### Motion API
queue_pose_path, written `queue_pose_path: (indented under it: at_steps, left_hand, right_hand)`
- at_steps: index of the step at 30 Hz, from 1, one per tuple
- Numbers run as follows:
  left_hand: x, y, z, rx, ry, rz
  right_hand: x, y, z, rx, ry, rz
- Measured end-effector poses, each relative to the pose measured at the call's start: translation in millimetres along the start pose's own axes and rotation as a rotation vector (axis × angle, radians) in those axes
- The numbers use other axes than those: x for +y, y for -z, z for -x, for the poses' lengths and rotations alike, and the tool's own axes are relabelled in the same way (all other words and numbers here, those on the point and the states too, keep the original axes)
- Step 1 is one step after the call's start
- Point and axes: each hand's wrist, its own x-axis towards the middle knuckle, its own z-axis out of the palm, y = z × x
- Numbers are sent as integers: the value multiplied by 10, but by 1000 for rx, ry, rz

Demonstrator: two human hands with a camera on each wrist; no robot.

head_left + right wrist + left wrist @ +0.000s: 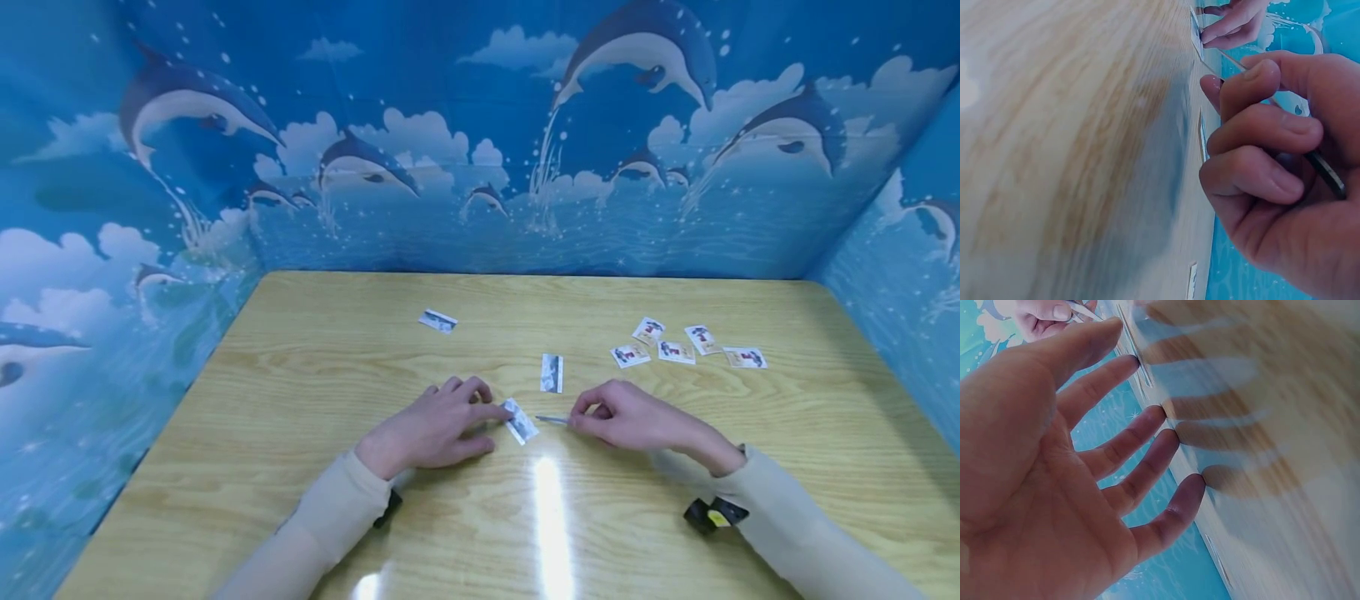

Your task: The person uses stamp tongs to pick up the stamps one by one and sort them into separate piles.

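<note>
My left hand (442,423) rests on the wooden table with its fingers spread. Its index fingertip touches a small grey-and-white printed card (522,427) lying flat. In the left wrist view the fingertips (1175,437) meet the tabletop, with nothing gripped. To the right of that card, my right hand (630,417) holds thin metal tweezers (551,419), their tips pointing left, close to the card's right edge. The right wrist view shows curled fingers round the tweezers, two prongs parted and a dark rear end (1329,176). Just beyond lies another grey card (552,372).
A third grey-and-white card (438,322) lies farther back on the left. Several small cards with colored pictures (677,352) are scattered at the back right. A dolphin-patterned blue backdrop (450,200) borders the table (322,333) at the back and sides.
</note>
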Motion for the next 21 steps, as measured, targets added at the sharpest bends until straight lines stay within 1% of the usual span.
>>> queue_pose_path:
  at_steps: [7,11,21]
  left_hand:
    - [-5,0,1,6,-7,-2]
    - [-2,2,1,7,-7,-6]
    - [-3,3,-18,0,4,-13]
  right_hand:
    - [31,-19,-21,-41,-8,-46]
    - [31,-38,-52,-53,-16,-57]
    - [37,-58,-112,-67,0,-73]
